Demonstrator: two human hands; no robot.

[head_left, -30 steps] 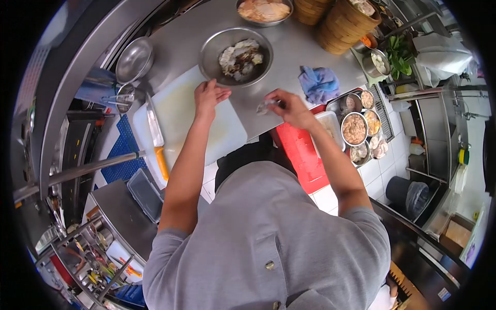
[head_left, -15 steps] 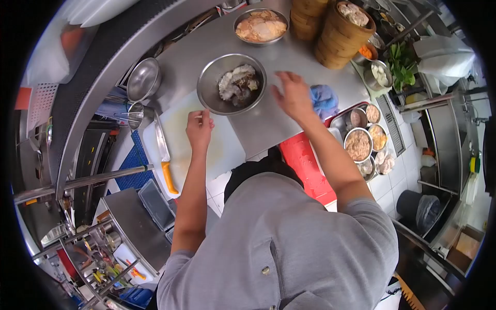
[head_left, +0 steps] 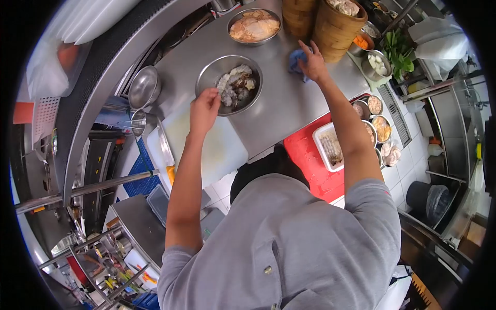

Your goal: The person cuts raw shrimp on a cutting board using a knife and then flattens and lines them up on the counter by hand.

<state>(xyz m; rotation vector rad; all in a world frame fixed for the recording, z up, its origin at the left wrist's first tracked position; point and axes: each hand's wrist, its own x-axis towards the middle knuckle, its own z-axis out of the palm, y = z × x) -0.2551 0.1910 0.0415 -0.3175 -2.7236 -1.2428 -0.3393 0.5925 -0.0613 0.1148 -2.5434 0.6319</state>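
Left hand (head_left: 205,111) is at the near-left rim of the steel bowl (head_left: 208,75), fingers bent in, tips close together. Can't tell if it's on the rim, or if anything is pinched.

Right hand (head_left: 315,70) is over the blue cloth (head_left: 295,63) on the counter (head_left: 261,121). Fingers extended, partly spread, pointing away from the person and slightly left. Can't confirm a grip; thumb side and palm contact are hidden.

Key relation: cloth sits left of the right hand and partly under it, well right of the bowl. Right hand is clearly the nearer one. Cloth is bunched, no crisp axis; visible part runs roughly near-to-far, about in line with the right fingers. Far end points toward the bamboo steamers (head_left: 330,42), which stand upright just beyond.

Bowl: upright, round, so no long axis. Just past the far edge of the white cutting board (head_left: 217,151); can't tell if it overlaps. Raw shrimp (head_left: 237,88) heaped inside, mostly right of center. Left hand is the nearer one there, shrimp to the right of its fingertips.

Also: knife (head_left: 165,147) along the board's left side, blade away from the person, handle partly behind the left forearm. White tub (head_left: 321,150) sits on the red surface (head_left: 309,173), near side, right.
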